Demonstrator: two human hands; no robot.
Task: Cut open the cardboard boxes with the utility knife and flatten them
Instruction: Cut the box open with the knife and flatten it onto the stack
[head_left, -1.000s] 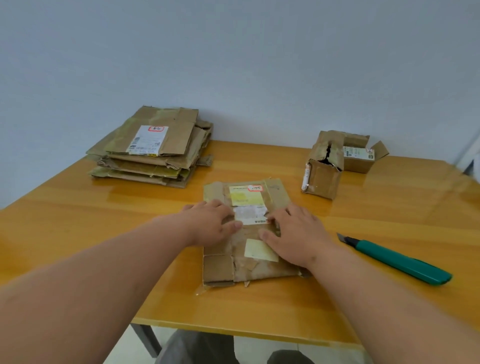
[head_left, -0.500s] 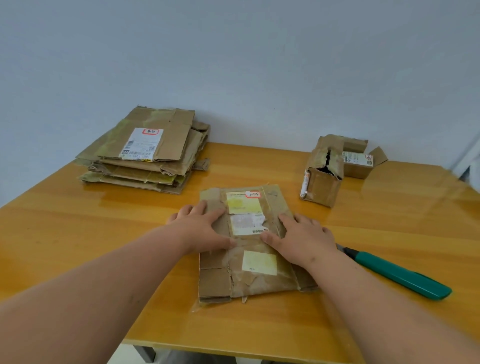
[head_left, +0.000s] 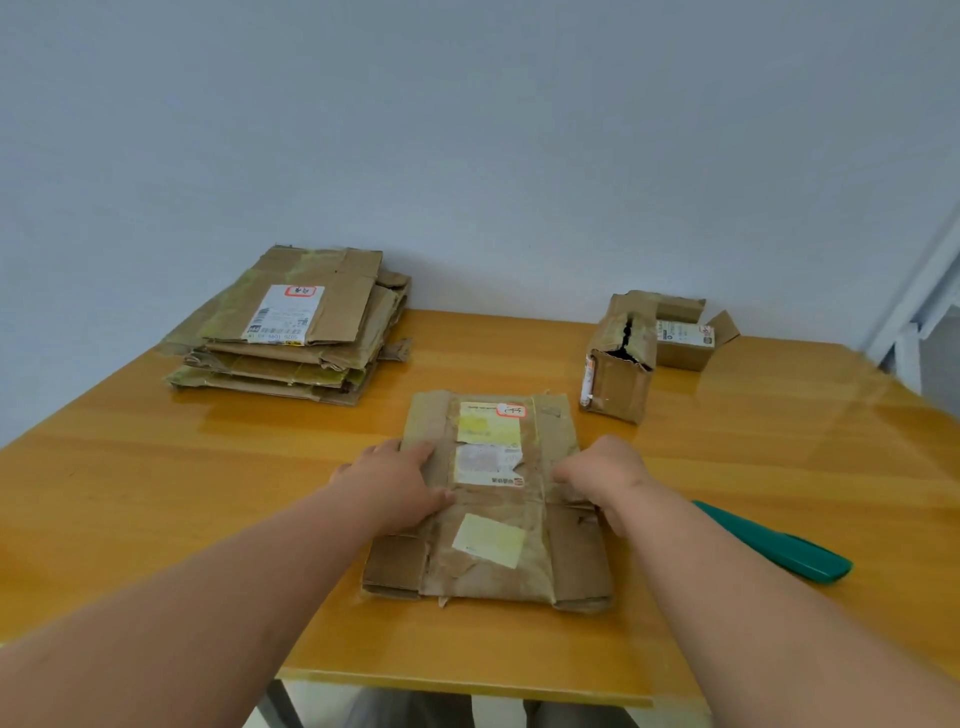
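Observation:
A flattened cardboard box (head_left: 540, 566) with pale labels lies on the wooden table (head_left: 182, 483) in front of me. My left hand (head_left: 395, 483) rests flat on its left side, fingers and thumb on top. At the box's right edge my right hand (head_left: 602, 475) has its knuckles raised and its fingers curled down over the edge, gripping it. The green utility knife (head_left: 779, 545) lies on the table just right of my right forearm, its blade end hidden behind the arm. Neither hand touches the knife.
A stack of flattened boxes (head_left: 291, 332) sits at the back left by the wall. Two small unflattened boxes stand at the back right: a torn upright one (head_left: 618, 374) and an open one (head_left: 680, 338) behind it. The table's front edge is close to me.
Both hands slid apart from the middle of the flattened box to its left and right sides. The right hand's fingers curled over the right edge. The box stayed in place.

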